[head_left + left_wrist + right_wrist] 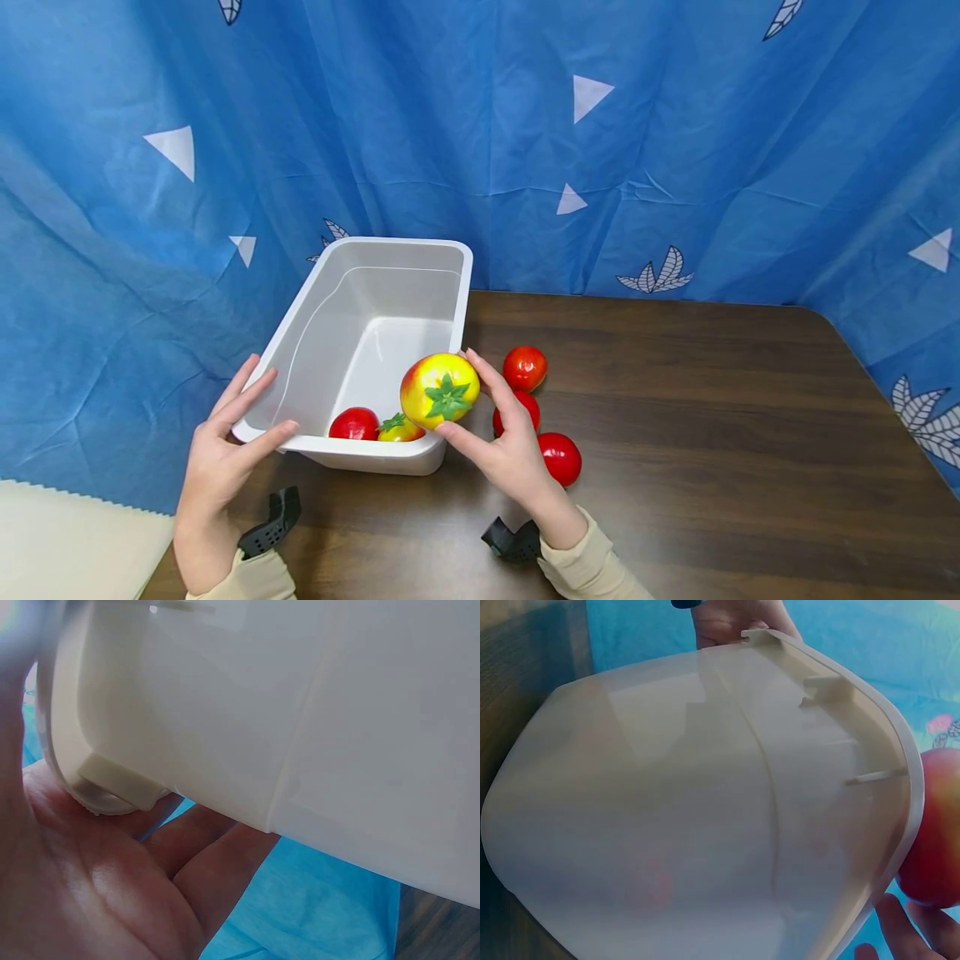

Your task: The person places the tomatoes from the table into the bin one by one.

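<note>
A yellow-and-red tomato (440,390) with a green star-shaped top is pinched between thumb and fingers of my right hand (517,458). It overlaps the right near corner of a white plastic bin (405,255). My left hand (213,462) holds that bin by its near left corner, thumb on the front rim and fingers along the left one. The left wrist view shows the palm (97,885) under the corner. Inside the bin lie a red tomato (354,423) and a yellowish tomato (400,428) with a green top, both partly hidden by the front rim.
Right of the bin, three red tomatoes, the far one (525,368), the middle one (527,410) and the near one (560,458), rest on the dark wooden table (720,433). A blue curtain (525,150) hangs behind. Pale cloth (67,542) lies at the lower left.
</note>
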Demonstrator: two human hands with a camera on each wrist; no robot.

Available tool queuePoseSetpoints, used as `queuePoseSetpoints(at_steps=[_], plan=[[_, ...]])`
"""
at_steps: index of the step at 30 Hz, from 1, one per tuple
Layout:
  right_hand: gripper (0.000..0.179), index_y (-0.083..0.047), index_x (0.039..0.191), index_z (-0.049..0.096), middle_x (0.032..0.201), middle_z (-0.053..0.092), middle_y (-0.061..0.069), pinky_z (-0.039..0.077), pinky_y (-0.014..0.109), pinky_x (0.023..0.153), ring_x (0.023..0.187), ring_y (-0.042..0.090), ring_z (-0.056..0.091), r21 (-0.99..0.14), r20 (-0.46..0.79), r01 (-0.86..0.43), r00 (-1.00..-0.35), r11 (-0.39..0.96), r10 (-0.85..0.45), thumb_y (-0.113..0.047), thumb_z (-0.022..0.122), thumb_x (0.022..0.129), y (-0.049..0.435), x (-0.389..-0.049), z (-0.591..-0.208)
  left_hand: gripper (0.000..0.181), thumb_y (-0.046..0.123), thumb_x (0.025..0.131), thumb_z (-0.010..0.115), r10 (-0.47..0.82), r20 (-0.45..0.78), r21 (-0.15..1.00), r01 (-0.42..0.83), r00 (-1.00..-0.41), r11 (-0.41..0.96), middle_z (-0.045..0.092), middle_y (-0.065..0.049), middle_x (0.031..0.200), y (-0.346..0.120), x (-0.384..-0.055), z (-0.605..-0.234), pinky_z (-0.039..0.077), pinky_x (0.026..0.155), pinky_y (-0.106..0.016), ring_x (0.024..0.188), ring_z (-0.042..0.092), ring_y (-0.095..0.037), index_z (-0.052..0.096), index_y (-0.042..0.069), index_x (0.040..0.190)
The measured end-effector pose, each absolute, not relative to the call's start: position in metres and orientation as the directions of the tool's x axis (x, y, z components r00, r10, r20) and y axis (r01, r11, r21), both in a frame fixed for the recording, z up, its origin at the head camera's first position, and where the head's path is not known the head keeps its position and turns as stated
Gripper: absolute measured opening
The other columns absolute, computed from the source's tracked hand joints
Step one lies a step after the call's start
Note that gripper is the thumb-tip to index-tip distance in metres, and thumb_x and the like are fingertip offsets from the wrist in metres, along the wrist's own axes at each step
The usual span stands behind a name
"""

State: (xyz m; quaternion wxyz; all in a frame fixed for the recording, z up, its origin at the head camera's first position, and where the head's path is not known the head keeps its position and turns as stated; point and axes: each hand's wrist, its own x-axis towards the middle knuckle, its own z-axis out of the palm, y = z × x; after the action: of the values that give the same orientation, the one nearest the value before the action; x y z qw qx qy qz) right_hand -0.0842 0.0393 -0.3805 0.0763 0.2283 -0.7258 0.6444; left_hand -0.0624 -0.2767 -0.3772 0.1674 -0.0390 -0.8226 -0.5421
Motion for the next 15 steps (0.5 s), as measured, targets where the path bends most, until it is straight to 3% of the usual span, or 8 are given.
queuePoseSetpoints(at_steps=[7, 15], plan=[[0.078, -0.016, 0.147, 0.033, 0.143, 0.042, -0.005, 0.037, 0.043, 0.102, 0.128, 0.013, 0.039, -0.901, 0.378, -0.421, -0.883, 0.11, -0.279, -0.011, 0.073, 0.08, 0.04, -0.082, -0.375, 0.068, -0.015, 0.074, 0.069, -0.125, 0.309, 0.88, 0.233, -0.943, 0.413, 0.027, -0.004, 0.152, -0.277, -0.062, -0.377, 0.044, 0.078, -0.01, 0.125, 0.036, -0.015, 0.048, 0.002, 0.136], [0.074, -0.001, 0.142, 0.035, 0.139, 0.048, 0.009, 0.034, 0.047, 0.104, 0.124, 0.024, 0.046, -0.861, 0.459, -0.501, -0.84, 0.086, -0.29, 0.0, 0.072, 0.078, 0.04, -0.075, -0.354, 0.068, -0.015, 0.074, 0.069, -0.124, 0.311, 0.872, 0.23, -0.942, 0.433, 0.027, -0.003, 0.152, -0.277, -0.062, -0.377, 0.045, 0.077, -0.01, 0.123, 0.037, -0.012, 0.048, 0.002, 0.136]])
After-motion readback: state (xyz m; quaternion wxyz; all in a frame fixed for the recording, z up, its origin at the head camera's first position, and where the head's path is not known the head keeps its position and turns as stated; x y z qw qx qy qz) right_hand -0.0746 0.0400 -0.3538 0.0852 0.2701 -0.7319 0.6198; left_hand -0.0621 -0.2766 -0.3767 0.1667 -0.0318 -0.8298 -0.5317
